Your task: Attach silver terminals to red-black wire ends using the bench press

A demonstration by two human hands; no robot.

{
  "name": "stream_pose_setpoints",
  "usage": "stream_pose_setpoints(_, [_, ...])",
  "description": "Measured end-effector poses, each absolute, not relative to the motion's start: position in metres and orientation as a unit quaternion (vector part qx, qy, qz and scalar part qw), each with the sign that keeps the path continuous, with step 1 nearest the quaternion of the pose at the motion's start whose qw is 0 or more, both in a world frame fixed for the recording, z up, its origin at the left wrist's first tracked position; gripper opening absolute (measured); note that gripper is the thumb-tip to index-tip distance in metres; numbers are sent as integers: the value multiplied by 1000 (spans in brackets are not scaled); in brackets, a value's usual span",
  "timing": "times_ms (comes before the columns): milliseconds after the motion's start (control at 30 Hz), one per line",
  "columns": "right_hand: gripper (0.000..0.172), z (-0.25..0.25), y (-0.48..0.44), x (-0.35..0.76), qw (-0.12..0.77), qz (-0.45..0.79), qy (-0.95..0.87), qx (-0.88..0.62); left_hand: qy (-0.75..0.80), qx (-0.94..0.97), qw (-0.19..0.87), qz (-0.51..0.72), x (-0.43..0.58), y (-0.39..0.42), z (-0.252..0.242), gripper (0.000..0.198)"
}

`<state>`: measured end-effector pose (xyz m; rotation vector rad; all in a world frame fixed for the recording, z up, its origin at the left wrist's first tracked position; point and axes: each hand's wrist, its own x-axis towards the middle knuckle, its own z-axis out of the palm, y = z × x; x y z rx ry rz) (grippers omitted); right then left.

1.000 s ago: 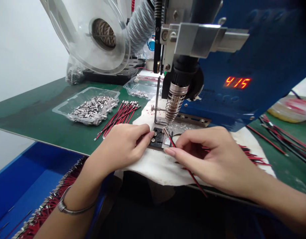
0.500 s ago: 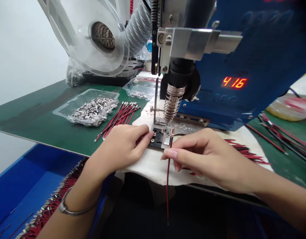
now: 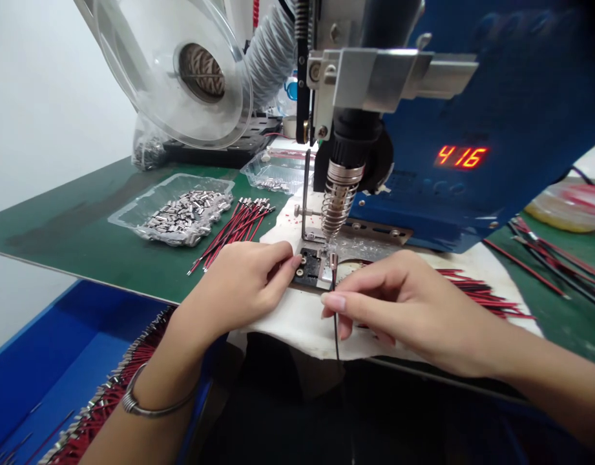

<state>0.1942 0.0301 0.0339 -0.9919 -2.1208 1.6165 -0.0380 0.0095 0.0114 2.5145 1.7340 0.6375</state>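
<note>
Moved: thin red-and-black wire [image 3: 336, 336] swings upright, tail now hanging off the green bench [image 3: 108, 252].
Right hand [image 3: 408, 303]: pinching it, tip on the small black fixture block [image 3: 307, 265].
Left hand [image 3: 243, 284]: curled against the block; grip unclear.

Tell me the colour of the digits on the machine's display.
Glowing orange-red digits on the blue housing; head view.
</note>
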Motion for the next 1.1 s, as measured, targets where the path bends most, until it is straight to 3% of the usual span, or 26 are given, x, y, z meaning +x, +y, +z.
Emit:
stream_pose_setpoints(333, [43, 35, 30, 192, 150, 559, -741, -341, 559, 804, 17, 204, -38, 9, 10, 33])
stream_pose_setpoints(1100, [33, 39, 27, 191, 167, 552, -743, -340, 564, 801, 21, 202, -37, 9, 11, 33])
